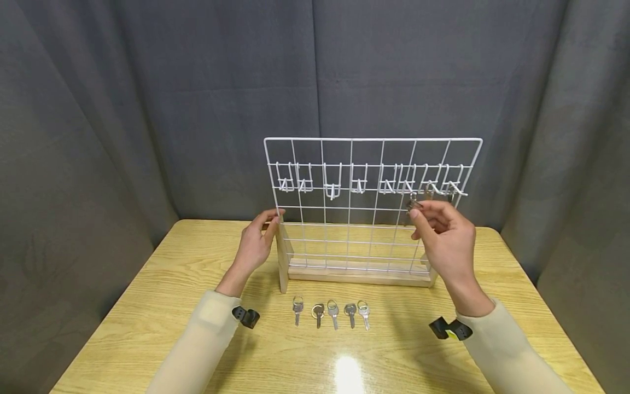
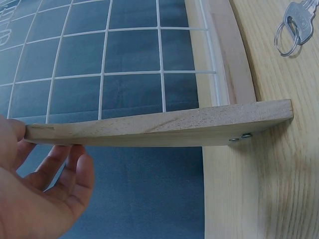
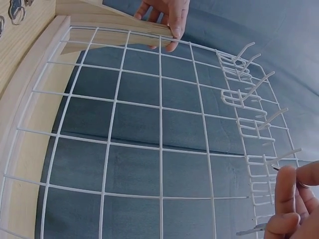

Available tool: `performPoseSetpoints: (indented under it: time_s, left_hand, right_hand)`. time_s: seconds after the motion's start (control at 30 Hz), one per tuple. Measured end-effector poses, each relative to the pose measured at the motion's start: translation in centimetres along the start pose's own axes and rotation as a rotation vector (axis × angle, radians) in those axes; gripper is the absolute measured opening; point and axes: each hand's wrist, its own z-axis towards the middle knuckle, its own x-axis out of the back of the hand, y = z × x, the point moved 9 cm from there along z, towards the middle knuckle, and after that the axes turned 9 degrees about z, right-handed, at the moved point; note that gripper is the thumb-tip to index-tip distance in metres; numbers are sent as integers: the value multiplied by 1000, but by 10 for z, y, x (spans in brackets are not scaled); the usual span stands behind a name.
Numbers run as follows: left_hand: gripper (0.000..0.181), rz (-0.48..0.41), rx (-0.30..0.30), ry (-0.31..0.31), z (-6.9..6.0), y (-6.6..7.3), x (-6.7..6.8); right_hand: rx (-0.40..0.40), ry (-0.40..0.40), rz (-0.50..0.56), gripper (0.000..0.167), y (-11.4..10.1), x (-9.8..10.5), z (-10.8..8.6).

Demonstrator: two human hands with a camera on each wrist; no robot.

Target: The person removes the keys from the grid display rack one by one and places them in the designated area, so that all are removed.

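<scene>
A white wire grid rack [image 1: 349, 207] with hooks stands on a wooden base. My left hand [image 1: 255, 241] holds the upper end of the rack's left wooden upright [image 2: 164, 124], thumb on one side and fingertips on the other. At the rack's right side, my right hand [image 1: 449, 232] pinches a key on a ring [image 1: 412, 204] just below a hook [image 1: 406, 185]; the fingers hide part of it. Further right, keys [image 1: 429, 190] hang at the last hooks, partly covered by that hand. In the right wrist view, a hook [image 3: 288, 155] projects close to the fingertips.
Several keys with rings [image 1: 333, 310] lie in a row on the wooden table [image 1: 197, 273] before the rack. More white hooks [image 1: 332, 189] line the grid's upper part toward the left. Behind the table hangs a dark grey curtain [image 1: 221, 109].
</scene>
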Motion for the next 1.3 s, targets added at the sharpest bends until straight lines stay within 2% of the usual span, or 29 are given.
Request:
performPoseSetpoints:
  time_s: [0.47,0.67,0.83,1.13,1.3]
  left_hand:
    - [37,-5,-4,0,-1,0,-1]
    - [37,-3,-2,-2,-1,0,0]
    - [35,-3,-1,1,0,1,0]
    - [34,12,-11,0,-2,5,1]
    - [33,11,-5,1,-1,4,1]
  right_hand:
    - [31,-11,29,14,-11,2,-5]
    - [-6,-38,31,16,-6,1,-9]
    - [-45,-62,-22,20,0,2,-12]
    - [-121,-173,-133,29,16,-1,-18]
    - [-157,-242,-145,30,24,-3,-21]
